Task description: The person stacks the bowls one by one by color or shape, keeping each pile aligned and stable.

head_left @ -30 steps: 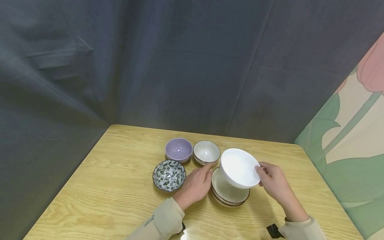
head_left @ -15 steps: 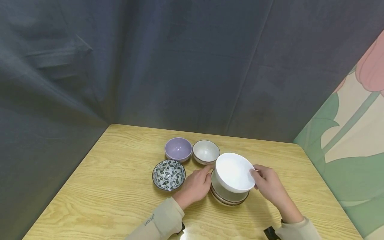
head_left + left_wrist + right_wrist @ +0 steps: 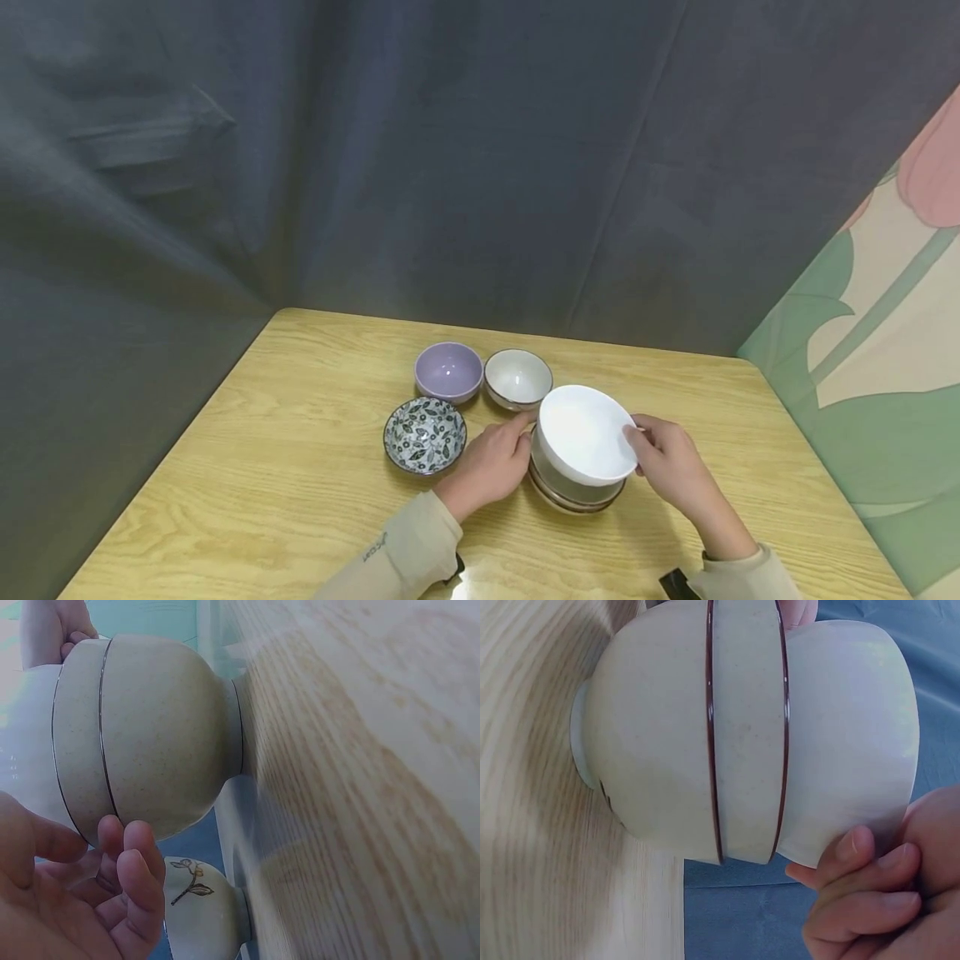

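White bowl, one of six bowls in all, smooth, glossy and round; it sits tilted above the two-bowl stack, its lower part inside the mouth of the upper cream bowl; whether its foot rests there I cannot tell. Right hand pinches its rim, thumb on the inside, fingers bent against the outer wall; left hand touches the stack's left side near the rims, index finger extended; whether it pinches the rims I cannot tell.

Two cream bowls make the stack, ceramic and finely speckled, with thin brown rims; the lower cream bowl stands on its foot on the table.

Three small bowls lie beyond: one pale bowl, dark-rimmed; one purple bowl, glossy, just beside it; one leafy bowl, printed dark on white, nearest the left forearm; all upright.

Table is pale, streaked woodgrain; behind it hangs one dark, creased cloth; at the right, one floral panel.
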{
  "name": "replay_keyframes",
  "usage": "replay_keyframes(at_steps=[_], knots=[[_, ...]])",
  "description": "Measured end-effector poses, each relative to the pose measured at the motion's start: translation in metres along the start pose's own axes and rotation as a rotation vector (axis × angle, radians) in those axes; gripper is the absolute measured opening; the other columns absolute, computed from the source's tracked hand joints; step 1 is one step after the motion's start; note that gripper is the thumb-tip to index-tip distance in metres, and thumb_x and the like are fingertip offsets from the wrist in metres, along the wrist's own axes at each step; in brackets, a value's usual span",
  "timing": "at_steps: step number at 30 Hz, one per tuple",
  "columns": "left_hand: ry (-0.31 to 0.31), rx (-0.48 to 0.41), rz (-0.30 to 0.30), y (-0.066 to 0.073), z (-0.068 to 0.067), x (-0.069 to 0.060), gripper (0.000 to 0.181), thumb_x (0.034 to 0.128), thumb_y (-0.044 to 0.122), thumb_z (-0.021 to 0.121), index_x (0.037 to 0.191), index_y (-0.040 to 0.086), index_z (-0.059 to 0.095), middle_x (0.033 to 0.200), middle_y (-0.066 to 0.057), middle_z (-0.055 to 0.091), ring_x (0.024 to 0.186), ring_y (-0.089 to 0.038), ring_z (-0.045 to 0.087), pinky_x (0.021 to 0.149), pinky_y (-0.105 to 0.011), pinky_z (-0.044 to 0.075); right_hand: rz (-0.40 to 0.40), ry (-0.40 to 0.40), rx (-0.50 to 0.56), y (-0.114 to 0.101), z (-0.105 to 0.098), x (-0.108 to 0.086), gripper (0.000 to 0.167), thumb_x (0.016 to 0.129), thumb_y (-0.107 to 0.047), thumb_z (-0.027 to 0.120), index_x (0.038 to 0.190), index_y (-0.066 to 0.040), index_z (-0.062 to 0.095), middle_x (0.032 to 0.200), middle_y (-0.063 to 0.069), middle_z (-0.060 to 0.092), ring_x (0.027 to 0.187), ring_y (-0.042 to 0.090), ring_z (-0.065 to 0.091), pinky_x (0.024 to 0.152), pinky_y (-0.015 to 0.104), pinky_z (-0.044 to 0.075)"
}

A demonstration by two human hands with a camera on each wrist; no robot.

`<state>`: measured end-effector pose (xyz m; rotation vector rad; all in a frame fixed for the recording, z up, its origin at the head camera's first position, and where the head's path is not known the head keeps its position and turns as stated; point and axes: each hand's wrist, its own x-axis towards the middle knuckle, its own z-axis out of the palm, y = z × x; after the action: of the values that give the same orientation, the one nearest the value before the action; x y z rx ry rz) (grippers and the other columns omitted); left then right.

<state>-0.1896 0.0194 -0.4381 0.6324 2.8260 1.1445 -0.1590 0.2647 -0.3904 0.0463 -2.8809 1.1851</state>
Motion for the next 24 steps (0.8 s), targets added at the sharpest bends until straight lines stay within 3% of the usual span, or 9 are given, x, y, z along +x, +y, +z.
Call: replay_keyframes(at_steps=[5, 11, 16, 18, 21, 24], knots=[[-0.004, -0.002, 0.007, 0.0, -0.0009, -0.0001, 0.043, 0.104, 0.02, 0.039, 0.145, 0.019, 0.052, 0.131, -0.007, 0.066, 0.117, -0.028, 0.064, 0.095, -0.046, 0.051, 0.006, -0.009, 0.0, -0.0002, 0.0006, -0.0001, 0.031, 0.105, -0.012, 0.047, 0.125, 0.007, 0.062, 0.066, 0.005, 0.059, 0.058, 0.015, 0.053, 0.05, 0.026, 0.044], [-0.011, -0.012, 0.012, 0.0, -0.0023, -0.0018, 0.045, 0.105, 0.021, 0.038, 0.148, 0.021, 0.049, 0.131, -0.006, 0.066, 0.107, -0.021, 0.066, 0.094, -0.044, 0.052, 0.011, -0.017, 0.0, 0.0008, 0.0028, -0.0004, 0.033, 0.104, -0.011, 0.047, 0.127, 0.009, 0.061, 0.065, 0.004, 0.06, 0.058, 0.015, 0.053, 0.049, 0.026, 0.044], [-0.012, -0.048, 0.008, 0.0007, -0.0035, -0.002, 0.045, 0.1083, 0.029, 0.031, 0.146, 0.018, 0.051, 0.136, -0.006, 0.063, 0.122, -0.029, 0.061, 0.103, -0.047, 0.047, 0.017, -0.028, 0.005, 0.001, 0.0044, -0.0004, 0.035, 0.104, -0.011, 0.047, 0.13, 0.011, 0.058, 0.067, 0.005, 0.06, 0.059, 0.016, 0.054, 0.049, 0.026, 0.044], [-0.008, -0.079, -0.006, 0.0012, -0.0046, -0.0022, 0.048, 0.1094, 0.036, 0.026, 0.143, 0.017, 0.054, 0.129, -0.005, 0.067, 0.122, -0.029, 0.06, 0.105, -0.047, 0.045, 0.018, -0.032, 0.011, 0.0013, 0.0048, -0.0008, 0.036, 0.105, -0.011, 0.046, 0.131, 0.011, 0.057, 0.067, 0.005, 0.06, 0.059, 0.016, 0.054, 0.049, 0.026, 0.044], [-0.002, -0.124, -0.014, 0.0024, -0.0062, -0.0018, 0.056, 0.1089, 0.045, 0.019, 0.136, 0.016, 0.059, 0.109, -0.005, 0.07, 0.111, -0.026, 0.064, 0.101, -0.046, 0.048, 0.014, -0.032, 0.01, 0.0018, 0.0053, -0.0014, 0.036, 0.105, -0.012, 0.047, 0.131, 0.011, 0.057, 0.067, 0.005, 0.06, 0.057, 0.015, 0.053, 0.048, 0.026, 0.044], [-0.009, -0.14, -0.007, 0.0046, -0.0077, -0.0012, 0.063, 0.1076, 0.052, 0.017, 0.135, 0.015, 0.06, 0.109, -0.007, 0.07, 0.111, -0.025, 0.065, 0.099, -0.045, 0.049, 0.006, -0.032, 0.015, 0.002, 0.0061, -0.0021, 0.035, 0.105, -0.012, 0.047, 0.13, 0.01, 0.058, 0.065, 0.004, 0.058, 0.056, 0.015, 0.051, 0.047, 0.026, 0.042]])
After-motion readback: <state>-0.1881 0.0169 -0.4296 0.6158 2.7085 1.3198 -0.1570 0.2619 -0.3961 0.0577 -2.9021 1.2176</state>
